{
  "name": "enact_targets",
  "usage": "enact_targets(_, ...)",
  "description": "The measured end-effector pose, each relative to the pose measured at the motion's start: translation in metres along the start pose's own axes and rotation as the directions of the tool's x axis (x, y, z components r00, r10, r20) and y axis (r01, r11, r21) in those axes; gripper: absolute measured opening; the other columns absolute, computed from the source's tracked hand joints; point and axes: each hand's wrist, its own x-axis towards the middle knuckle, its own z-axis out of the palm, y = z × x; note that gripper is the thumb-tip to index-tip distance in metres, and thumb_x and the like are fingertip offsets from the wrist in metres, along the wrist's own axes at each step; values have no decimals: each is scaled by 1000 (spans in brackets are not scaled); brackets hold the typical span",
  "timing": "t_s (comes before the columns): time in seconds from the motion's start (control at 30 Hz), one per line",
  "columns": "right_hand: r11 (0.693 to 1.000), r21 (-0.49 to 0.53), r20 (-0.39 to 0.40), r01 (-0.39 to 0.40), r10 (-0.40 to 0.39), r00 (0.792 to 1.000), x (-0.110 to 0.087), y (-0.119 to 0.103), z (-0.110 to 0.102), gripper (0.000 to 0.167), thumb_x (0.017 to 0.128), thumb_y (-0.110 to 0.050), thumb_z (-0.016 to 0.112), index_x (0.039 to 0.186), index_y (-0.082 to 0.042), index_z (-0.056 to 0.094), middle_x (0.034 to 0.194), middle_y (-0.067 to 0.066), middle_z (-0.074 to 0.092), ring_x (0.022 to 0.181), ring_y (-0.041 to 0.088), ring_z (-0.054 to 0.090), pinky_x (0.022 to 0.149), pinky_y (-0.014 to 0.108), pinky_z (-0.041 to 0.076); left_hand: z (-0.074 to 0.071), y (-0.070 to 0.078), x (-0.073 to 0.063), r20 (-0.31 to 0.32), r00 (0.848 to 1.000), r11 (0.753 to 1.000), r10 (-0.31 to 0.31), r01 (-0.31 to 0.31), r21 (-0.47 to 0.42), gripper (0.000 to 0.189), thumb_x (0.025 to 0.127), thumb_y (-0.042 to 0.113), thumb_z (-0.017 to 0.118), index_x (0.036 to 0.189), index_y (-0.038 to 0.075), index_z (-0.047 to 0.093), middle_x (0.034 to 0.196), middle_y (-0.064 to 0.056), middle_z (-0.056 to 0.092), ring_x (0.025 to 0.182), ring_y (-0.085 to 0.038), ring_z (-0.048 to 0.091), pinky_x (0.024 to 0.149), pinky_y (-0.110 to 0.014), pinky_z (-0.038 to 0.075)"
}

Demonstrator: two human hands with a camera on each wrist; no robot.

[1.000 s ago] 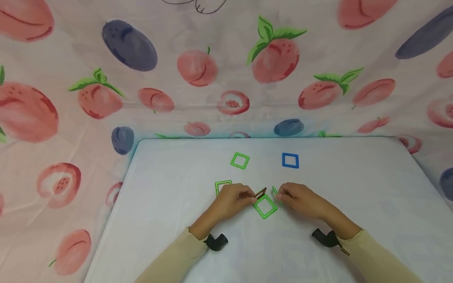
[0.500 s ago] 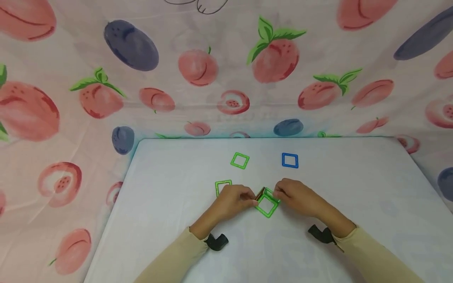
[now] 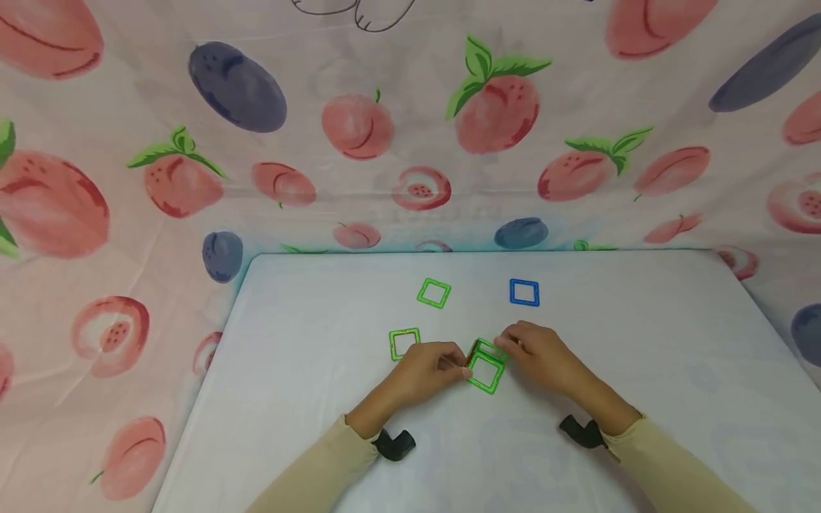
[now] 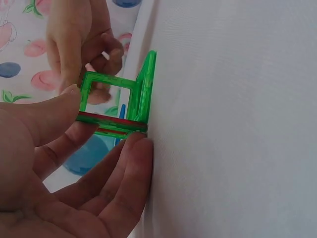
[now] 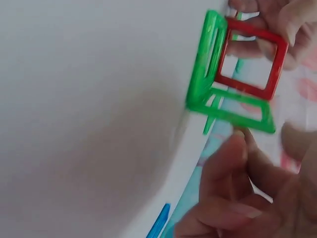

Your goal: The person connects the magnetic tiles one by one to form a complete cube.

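Near the table's middle, a green square magnetic tile [image 3: 486,373] lies flat. A red tile [image 5: 251,58] stands upright on one side of it, and a second green tile [image 5: 240,110] stands on the neighbouring side; the three meet at a corner. My left hand [image 3: 426,374] pinches the red tile between thumb and fingers, seen nearly edge-on in the left wrist view. My right hand [image 3: 535,356] has a fingertip at the outer face of the standing green tile. Its thumb, blurred in the right wrist view, is apart from that tile.
Another green tile [image 3: 393,345] lies just beyond my left hand, partly covered by it. Farther back lie a green tile [image 3: 434,293] and a blue tile [image 3: 524,293]. A fruit-printed cloth [image 3: 359,178] hangs behind the white table [image 3: 288,320].
My right hand has brought the second green tile in from the right, and it now stands against the flat and red tiles. The joined tiles have turned slightly; the left hand keeps its pinch.
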Motion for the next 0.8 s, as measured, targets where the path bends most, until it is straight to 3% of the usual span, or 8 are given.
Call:
enact_targets(0.2, 999, 46, 88, -20, 16, 996, -1, 21, 0, 34, 94, -43, 72, 109, -12, 77, 87, -7, 64, 75, 8, 55, 66, 26, 47, 0, 1, 1, 7, 1000, 1000, -8, 8, 2, 14, 95, 35, 74, 99, 22, 73, 98, 5, 77, 86, -2, 70, 78, -23, 53)
enact_targets(0.37, 985, 136, 178, -105, 80, 981, 4, 30, -3, 33, 100, -45, 64, 104, -17, 79, 89, -5, 68, 81, 14, 56, 72, 30, 47, 1, 0, 0, 20, 999, 1000, -27, 27, -15, 12, 93, 35, 75, 97, 23, 73, 97, 7, 77, 84, -1, 69, 76, -22, 53)
enact_targets(0.53, 967, 209, 254, -144, 89, 963, 8, 30, -9, 37, 104, -43, 58, 90, -17, 79, 77, -2, 57, 78, 16, 52, 70, 29, 43, 5, 1, -1, 13, 999, 997, -32, 33, -64, 11, 92, 33, 77, 95, 23, 74, 103, 6, 77, 87, -3, 72, 78, -22, 53)
enact_targets(0.67, 962, 241, 301, -127, 50, 952, 10, 27, -11, 37, 105, -41, 57, 92, -15, 80, 84, -2, 65, 82, 16, 55, 73, 28, 45, 9, 3, 0, 16, 1000, 996, -21, 22, -90, 10, 93, 31, 77, 93, 21, 73, 107, 4, 77, 88, -3, 72, 79, -21, 53)
enact_targets(0.8, 960, 242, 324, -140, 55, 944, 12, 29, -12, 36, 106, -42, 54, 106, -16, 80, 101, 0, 71, 90, 16, 56, 80, 30, 45, 10, 6, 0, 13, 1000, 998, 0, 0, -56, 10, 92, 29, 77, 92, 20, 72, 102, 3, 78, 85, -1, 71, 76, -20, 53)
